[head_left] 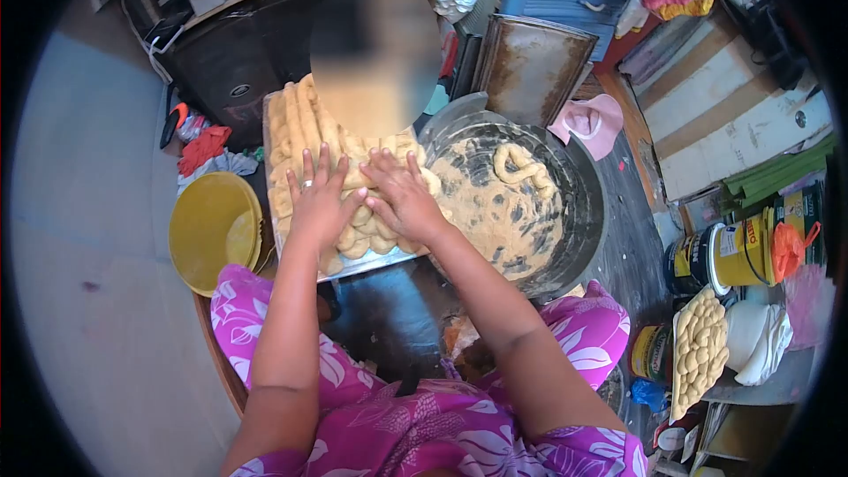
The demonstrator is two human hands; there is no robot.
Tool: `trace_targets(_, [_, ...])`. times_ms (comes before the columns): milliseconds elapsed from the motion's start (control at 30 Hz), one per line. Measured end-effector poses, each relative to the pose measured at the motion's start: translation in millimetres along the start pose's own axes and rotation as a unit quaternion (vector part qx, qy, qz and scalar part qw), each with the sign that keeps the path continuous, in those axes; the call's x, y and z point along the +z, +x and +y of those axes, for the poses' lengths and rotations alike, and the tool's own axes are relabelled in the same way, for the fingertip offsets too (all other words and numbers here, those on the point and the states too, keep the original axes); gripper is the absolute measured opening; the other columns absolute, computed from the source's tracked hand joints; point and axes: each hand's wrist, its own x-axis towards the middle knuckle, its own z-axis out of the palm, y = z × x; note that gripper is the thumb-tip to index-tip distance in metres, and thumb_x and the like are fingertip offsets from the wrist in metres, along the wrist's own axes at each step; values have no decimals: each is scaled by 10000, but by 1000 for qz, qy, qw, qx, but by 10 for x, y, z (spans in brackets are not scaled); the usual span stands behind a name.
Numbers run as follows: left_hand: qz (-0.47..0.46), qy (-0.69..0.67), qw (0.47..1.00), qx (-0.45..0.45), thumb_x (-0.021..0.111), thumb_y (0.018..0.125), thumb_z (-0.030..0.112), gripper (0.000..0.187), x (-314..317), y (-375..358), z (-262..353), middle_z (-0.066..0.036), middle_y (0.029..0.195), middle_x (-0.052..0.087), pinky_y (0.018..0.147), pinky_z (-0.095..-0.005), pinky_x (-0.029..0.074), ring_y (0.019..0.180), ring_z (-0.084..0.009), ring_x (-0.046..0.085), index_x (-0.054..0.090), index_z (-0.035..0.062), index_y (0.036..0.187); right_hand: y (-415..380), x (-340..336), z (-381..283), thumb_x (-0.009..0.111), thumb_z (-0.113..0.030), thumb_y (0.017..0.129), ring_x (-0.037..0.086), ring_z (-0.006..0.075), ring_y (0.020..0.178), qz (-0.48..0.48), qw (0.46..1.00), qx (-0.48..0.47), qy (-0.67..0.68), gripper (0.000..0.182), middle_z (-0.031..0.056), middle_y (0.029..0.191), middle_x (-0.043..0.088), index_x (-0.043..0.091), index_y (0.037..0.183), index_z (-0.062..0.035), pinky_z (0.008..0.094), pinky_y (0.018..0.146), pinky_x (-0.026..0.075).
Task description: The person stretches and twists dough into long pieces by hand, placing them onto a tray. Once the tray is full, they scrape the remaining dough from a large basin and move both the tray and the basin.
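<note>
My left hand (pixel 320 205) lies flat, fingers spread, on pale dough ropes (pixel 301 119). My right hand (pixel 405 197) is beside it, also palm down with its fingers stretched out over the dough. The ropes lie side by side on a light tray (pixel 364 267), with shorter, plump, twisted-looking dough pieces (pixel 358 239) at the near edge. Some dough is hidden under my palms, and a blurred patch covers the tray's far part. To the right, a dark round basin (pixel 594 203) has a tan floury layer inside and a looped dough rope (pixel 523 167) on it.
Yellow tubs (pixel 212 230) stand left of the tray, near a red cloth (pixel 205 148). At the right are paint buckets (pixel 742 249) and another tray of dough pieces (pixel 700 355). Behind the basin lean a rusty metal sheet (pixel 533 64) and a pink cap (pixel 590 124).
</note>
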Motion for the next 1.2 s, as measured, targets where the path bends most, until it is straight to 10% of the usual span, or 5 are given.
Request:
trace_targets(167, [24, -28, 980, 196, 533, 824, 418, 578, 254, -150, 742, -166, 1440, 218, 1075, -513, 103, 1342, -354, 157, 439, 85, 1286, -542, -53, 1117, 567, -251, 833, 373, 320, 1234, 289, 909, 249, 168, 437, 185, 1288, 435, 484, 1214, -55, 411, 1033, 270])
trace_targets(300, [-106, -83, 926, 352, 520, 834, 409, 543, 750, -402, 1371, -162, 1390, 316, 1056, -519, 176, 1308, -342, 251, 460, 72, 1255, -1487, 316, 2475, 598, -238, 765, 499, 351, 1078, 121, 825, 551, 47, 460, 215, 1153, 529, 519, 1177, -50, 402, 910, 404])
trace_targets(767, [-340, -175, 860, 338, 508, 877, 292, 412, 1688, -623, 1084, -128, 1361, 369, 1083, -420, 195, 1311, -275, 273, 490, 78, 1229, -1843, 797, 4248, 575, -252, 755, 488, 335, 1123, 11, 845, 461, -271, 485, 161, 1200, 534, 496, 1210, -103, 626, 1000, 152])
trace_targets(967, [-316, -204, 846, 378, 487, 889, 268, 354, 1635, -643, 1149, -108, 1275, 472, 1044, -412, 289, 1258, -265, 364, 525, 78, 1185, -1578, -321, 4117, 464, -183, 791, 562, 187, 736, 228, 716, 520, 406, 159, 45, 751, 560, 551, 890, -94, 374, 762, 453])
trace_targets(1200, [-181, -319, 895, 256, 490, 879, 228, 452, 907, -134, 1674, -154, 1337, 390, 1029, -383, 306, 1246, -300, 366, 406, 70, 1294, -653, -2286, 2526, 514, -162, 727, 440, 85, 488, -62, 879, 405, 243, 121, 4, 597, 478, 520, 773, -50, 232, 463, 346])
